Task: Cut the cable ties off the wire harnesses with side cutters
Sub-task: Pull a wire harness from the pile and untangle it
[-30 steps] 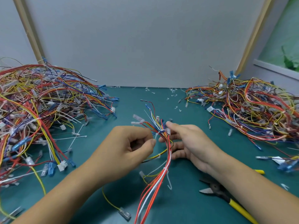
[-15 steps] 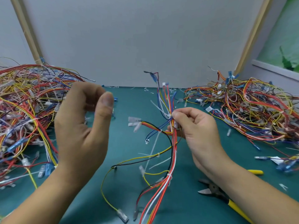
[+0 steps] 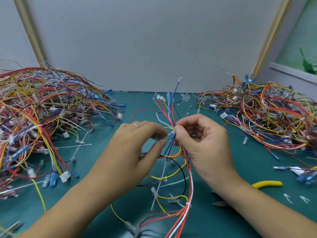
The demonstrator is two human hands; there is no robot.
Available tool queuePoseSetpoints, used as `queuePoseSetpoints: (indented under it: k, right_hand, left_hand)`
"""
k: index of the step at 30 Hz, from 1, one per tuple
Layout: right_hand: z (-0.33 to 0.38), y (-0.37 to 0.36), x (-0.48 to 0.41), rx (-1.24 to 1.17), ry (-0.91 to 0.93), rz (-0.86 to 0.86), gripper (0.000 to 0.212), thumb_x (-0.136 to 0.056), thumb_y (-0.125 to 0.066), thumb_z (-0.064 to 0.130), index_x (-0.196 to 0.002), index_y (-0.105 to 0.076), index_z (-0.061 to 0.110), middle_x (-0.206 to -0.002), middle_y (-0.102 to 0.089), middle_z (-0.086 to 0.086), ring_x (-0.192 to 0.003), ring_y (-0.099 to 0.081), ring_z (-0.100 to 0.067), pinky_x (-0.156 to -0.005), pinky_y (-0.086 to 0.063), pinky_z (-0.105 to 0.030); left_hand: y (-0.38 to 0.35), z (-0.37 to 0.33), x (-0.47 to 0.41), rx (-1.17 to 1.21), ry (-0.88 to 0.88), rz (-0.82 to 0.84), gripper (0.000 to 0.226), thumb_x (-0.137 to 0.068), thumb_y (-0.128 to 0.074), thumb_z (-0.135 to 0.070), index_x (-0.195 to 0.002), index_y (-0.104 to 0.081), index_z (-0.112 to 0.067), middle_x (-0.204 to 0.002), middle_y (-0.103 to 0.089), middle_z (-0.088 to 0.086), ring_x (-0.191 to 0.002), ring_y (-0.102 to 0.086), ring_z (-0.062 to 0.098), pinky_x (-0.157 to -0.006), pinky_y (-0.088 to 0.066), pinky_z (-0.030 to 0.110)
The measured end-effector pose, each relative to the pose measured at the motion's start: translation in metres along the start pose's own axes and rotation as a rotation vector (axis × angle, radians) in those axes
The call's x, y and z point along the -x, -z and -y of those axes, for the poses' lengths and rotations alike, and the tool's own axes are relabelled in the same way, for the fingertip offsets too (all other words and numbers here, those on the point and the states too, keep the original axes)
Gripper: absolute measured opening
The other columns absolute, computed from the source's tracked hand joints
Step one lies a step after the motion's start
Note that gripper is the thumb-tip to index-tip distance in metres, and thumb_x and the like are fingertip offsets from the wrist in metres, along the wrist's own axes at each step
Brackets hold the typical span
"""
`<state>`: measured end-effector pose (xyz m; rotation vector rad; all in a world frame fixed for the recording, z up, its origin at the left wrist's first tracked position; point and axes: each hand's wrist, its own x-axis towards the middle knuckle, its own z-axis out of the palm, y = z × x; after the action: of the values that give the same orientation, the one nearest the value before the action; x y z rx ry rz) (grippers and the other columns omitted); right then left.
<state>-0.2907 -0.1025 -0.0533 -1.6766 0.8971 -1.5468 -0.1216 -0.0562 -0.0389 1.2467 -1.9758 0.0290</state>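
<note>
**Harness in hand, cutters out of reach**

The green table [image 3: 240,169] carries two tangled heaps of wiring: the left heap [image 3: 42,117] at nine o'clock and the right heap [image 3: 274,117] at three o'clock. Between them, at the centre, one wire harness [image 3: 172,114] is held up off the table. Its free ends fan toward twelve o'clock and its trunk trails down to six o'clock.

The right hand [image 3: 204,143] pinches the bundle between thumb and forefinger, right at a white cable tie [image 3: 171,133]. The left hand [image 3: 137,148] comes in from eight o'clock with fingers curled and thumb tip just beside the same spot. Whether it actually grips a wire or the tie's tail cannot be told.

The side cutters [image 3: 266,184] lie on the table at four o'clock, only a yellow handle showing past the right forearm. Neither hand touches them. A second tie [image 3: 188,204] binds the trunk toward six o'clock, and loose ties [image 3: 80,145] lie at nine o'clock.

Likely risks:
- Picking at the tie bare-handed could strain a thin wire or pull a terminal.
- Letting go to fetch the cutters could drop the bundle and lose the tie among the strands.
- With wires packed so tightly against the tie, a hasty snip could nick insulation.
</note>
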Motion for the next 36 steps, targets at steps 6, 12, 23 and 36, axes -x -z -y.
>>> queuePoseSetpoints:
  k: [6, 12, 23, 36]
  right_hand:
    - [-0.001, -0.004, 0.003, -0.071, -0.009, 0.076, 0.006, -0.085, -0.068, 0.012, -0.081, -0.069, 0.017, -0.070, -0.070, -0.004, -0.062, -0.067, -0.020, -0.062, -0.055, -0.027]
    - [-0.002, -0.003, 0.000, -0.185, -0.083, 0.124, 0.003, -0.087, -0.068, 0.010, -0.085, -0.070, 0.011, -0.069, -0.070, -0.004, -0.061, -0.067, -0.016, -0.062, -0.056, -0.026]
    - [-0.003, 0.004, -0.006, -0.159, -0.508, 0.438, 0.021, -0.090, -0.067, 0.017, -0.084, -0.072, -0.003, -0.068, -0.064, -0.011, -0.053, -0.060, -0.017, -0.053, -0.055, -0.028]
    - [-0.011, 0.004, -0.007, -0.156, -0.566, 0.477, 0.015, -0.071, -0.065, 0.016, -0.077, -0.064, 0.002, -0.061, -0.051, -0.011, -0.045, -0.051, -0.017, -0.044, -0.049, -0.023]
  left_hand:
    - [-0.004, 0.004, -0.001, 0.235, 0.209, -0.008, 0.008, -0.088, -0.071, -0.022, -0.080, -0.071, -0.025, -0.073, -0.067, -0.018, -0.076, -0.060, -0.003, -0.069, -0.037, 0.004]
    - [0.001, 0.006, -0.002, 0.280, 0.198, -0.016, 0.010, -0.081, -0.067, -0.034, -0.075, -0.070, -0.027, -0.075, -0.066, -0.013, -0.078, -0.055, 0.012, -0.075, -0.043, 0.031]
    - [-0.002, 0.003, 0.000, -0.015, 0.082, 0.014, 0.007, -0.079, -0.065, -0.029, -0.074, -0.067, -0.026, -0.070, -0.058, -0.014, -0.070, -0.053, 0.003, -0.079, -0.033, 0.028]
    - [-0.006, 0.010, 0.001, -0.013, 0.107, 0.181, 0.008, -0.078, -0.061, -0.037, -0.073, -0.062, -0.032, -0.076, -0.066, -0.020, -0.070, -0.059, 0.000, -0.081, -0.027, 0.018]
